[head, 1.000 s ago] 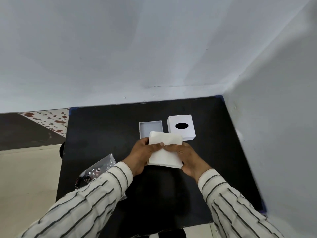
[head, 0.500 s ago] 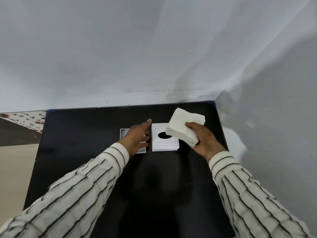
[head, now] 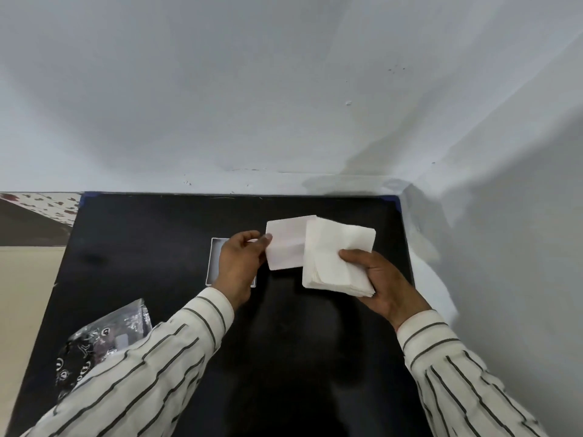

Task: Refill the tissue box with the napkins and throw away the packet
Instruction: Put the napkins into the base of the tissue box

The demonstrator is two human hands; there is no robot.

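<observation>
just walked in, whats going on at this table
A person is refilling a tissue box. Their left grip holds the white box top up above the black table, and the right grip holds a stack of napkins beside it. The box base sits on the table, partly hidden by the left grip. The napkins are not in yet. The packet lies at the near left.

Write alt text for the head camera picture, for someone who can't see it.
A person's right hand holds a stack of white napkins beside a white box pinched by the left hand, above a black table. An open white tray and a crumpled packet lie on the table.
</observation>
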